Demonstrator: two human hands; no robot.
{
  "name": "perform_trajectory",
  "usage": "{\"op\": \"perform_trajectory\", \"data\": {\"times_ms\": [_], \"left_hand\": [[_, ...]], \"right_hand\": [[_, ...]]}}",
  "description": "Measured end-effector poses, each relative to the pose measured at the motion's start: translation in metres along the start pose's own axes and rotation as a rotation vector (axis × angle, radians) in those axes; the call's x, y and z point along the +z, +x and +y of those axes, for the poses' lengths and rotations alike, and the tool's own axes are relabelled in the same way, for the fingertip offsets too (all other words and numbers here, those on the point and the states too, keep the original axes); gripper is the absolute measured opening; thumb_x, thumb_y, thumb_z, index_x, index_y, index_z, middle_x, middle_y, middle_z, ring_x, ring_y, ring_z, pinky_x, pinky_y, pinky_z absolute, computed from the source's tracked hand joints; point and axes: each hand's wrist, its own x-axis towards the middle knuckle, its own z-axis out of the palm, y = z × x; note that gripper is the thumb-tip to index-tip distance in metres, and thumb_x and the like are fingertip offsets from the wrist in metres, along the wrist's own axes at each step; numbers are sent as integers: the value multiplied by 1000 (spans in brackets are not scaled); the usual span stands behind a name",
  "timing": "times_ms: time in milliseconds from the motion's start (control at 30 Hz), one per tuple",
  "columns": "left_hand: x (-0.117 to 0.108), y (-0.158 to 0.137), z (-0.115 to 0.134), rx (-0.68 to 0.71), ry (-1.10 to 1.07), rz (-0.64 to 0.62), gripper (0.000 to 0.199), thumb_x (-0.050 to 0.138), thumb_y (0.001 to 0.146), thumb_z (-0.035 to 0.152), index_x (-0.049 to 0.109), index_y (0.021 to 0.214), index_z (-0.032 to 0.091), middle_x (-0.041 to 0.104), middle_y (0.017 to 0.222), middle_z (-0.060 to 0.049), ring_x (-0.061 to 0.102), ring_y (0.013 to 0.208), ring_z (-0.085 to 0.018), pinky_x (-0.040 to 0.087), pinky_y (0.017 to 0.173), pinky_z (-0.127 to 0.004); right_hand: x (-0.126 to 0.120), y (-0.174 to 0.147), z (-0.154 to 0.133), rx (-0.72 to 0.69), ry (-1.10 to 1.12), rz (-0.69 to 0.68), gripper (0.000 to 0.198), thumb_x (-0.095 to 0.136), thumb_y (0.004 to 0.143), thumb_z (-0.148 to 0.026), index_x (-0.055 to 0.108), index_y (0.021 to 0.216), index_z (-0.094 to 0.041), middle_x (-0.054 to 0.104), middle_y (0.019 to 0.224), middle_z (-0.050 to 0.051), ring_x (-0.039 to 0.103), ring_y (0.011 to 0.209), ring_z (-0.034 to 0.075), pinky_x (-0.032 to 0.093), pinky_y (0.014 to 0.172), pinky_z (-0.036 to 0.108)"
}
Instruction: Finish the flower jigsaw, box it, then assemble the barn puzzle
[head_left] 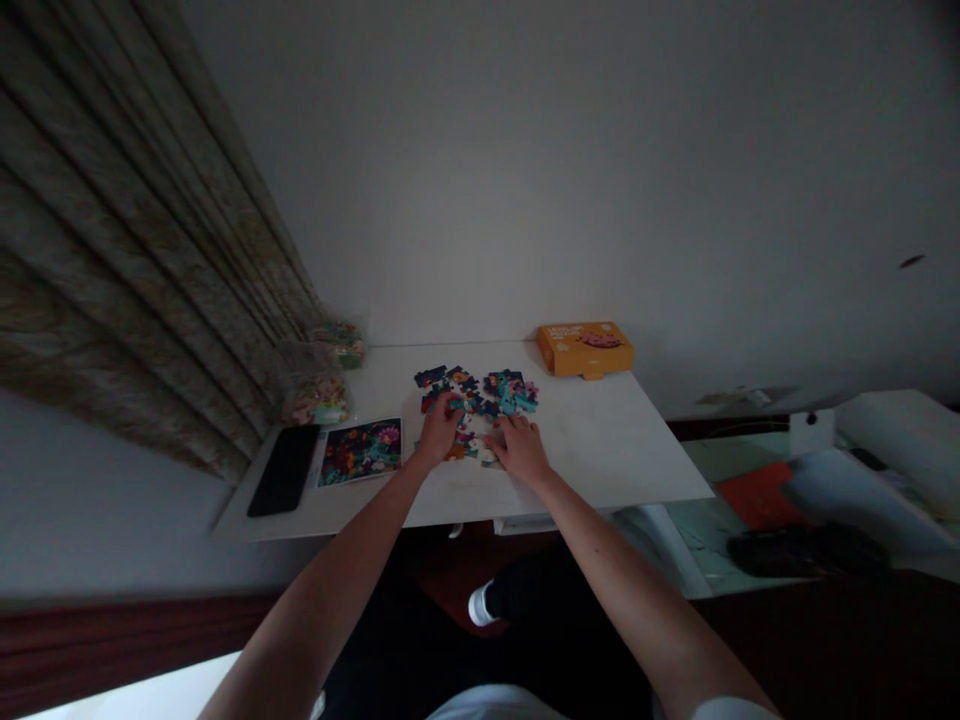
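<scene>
The puzzle pieces (514,392) lie clustered on the table (592,440), between the picture (361,452) and, farther back, the box (589,350). The left hand (441,428) curls over them; whether it pinches one can't be made out. The right hand (523,445), fingers slightly spread, rests by their near edge, its grip equally unclear.

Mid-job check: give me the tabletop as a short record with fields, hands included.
Surface: white flat tabletop
Pieces: multicoloured jigsaw pieces, grouped mid-table
Left hand: fingers curled over the pieces; grip unclear
Right hand: at the group's near right side; grip unclear
Reference: glossy-looking multicoloured printed sheet, left of the pieces
Far left: black flat rectangular slab
Back left: filled clear plastic bags
Back right: orange rectangular box
</scene>
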Motion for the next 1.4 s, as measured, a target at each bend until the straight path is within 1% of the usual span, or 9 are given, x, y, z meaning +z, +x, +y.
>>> {"op": "perform_trajectory", "data": {"times_ms": [167,300,367,567,800,933,1167,1267,1400], "left_hand": [[-26,18,0,102,353,65,39,61,94,19,59,133,18,74,99,-7,72,91,-22,56,88,-34],[-38,9,1,268,666,126,45,58,97,25,56,141,17,67,132,-17,62,125,-31,47,108,-46],[-42,-8,0,384,745,68,43,59,98,30,58,140,20,62,142,-17,56,134,-32,43,113,-48],[-55,-72,-16,565,832,-296,32,64,95,28,69,127,28,65,139,-9,59,131,-28,40,117,-46],[-51,-81,-26,549,849,-337,30,51,101,22,66,126,25,68,135,-8,61,127,-24,45,112,-43],[-51,-76,-21,516,850,-318,30,60,94,20,67,123,25,71,124,-8,64,119,-26,48,108,-44],[-37,-63,-13,487,446,-88,24,70,81,23,73,105,24,75,109,-7,67,107,-26,51,103,-41],[-30,-46,-4,248,109,-35,19,70,79,32,74,94,22,75,98,-6,69,95,-24,56,91,-38],[-23,-26,6,-242,-440,-11,23,64,82,40,69,89,19,72,86,-6,70,82,-21,59,74,-33]], "right_hand": [[9,21,-4,118,12,52,33,44,106,-43,65,120,-20,64,124,18,57,117,33,45,94,43],[14,24,10,161,141,122,34,36,107,-29,65,123,-21,66,122,14,59,114,28,46,97,40],[17,22,16,184,209,183,35,36,105,-25,66,122,-21,67,119,14,60,113,28,46,99,41],[23,21,20,241,318,261,27,47,95,-21,68,112,-19,69,115,14,61,114,27,48,102,40],[23,20,25,287,535,258,25,56,85,-24,68,107,-22,73,107,9,68,102,24,53,95,39],[22,18,37,302,797,183,24,60,82,-28,66,105,-24,75,100,5,70,94,22,54,90,38],[17,15,58,439,1455,260,42,86,60,-45,69,90,-23,73,84,1,67,80,21,52,75,33],[15,14,59,528,1581,270,46,92,52,-42,71,87,-23,74,81,1,66,77,19,49,69,30],[13,15,55,586,1662,318,47,94,50,-44,72,86,-24,74,79,0,66,76,19,49,67,30]]}}
